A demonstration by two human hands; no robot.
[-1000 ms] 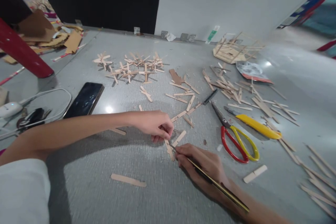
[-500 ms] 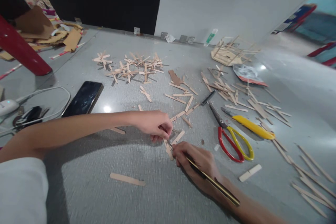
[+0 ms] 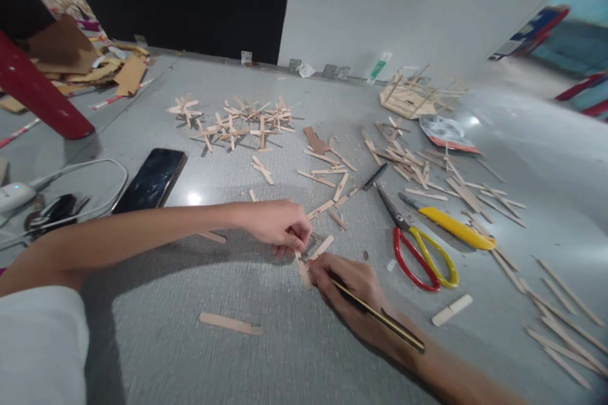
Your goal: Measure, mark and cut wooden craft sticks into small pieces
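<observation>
My left hand (image 3: pixel 278 226) reaches across the grey floor and pinches the top end of a short wooden stick (image 3: pixel 303 269) that lies flat. My right hand (image 3: pixel 349 285) is closed round a slim gold and black pen-like tool (image 3: pixel 380 318), whose tip rests on that stick just below my left fingers. A second short stick (image 3: pixel 323 245) lies right beside them. Both hands nearly touch over the piece.
Red and yellow scissors (image 3: pixel 418 247) and a yellow-handled cutter (image 3: pixel 456 228) lie to the right among several loose sticks. Glued stick crosses (image 3: pixel 237 120) sit farther back, a stick frame (image 3: pixel 413 95) by the wall. A phone (image 3: pixel 152 180) and cables lie at left; one stick (image 3: pixel 230 324) lies near me.
My right hand has crept slightly up and left along the stick with the tool. My left hand keeps its pinch in the same place. The view has shifted a little.
</observation>
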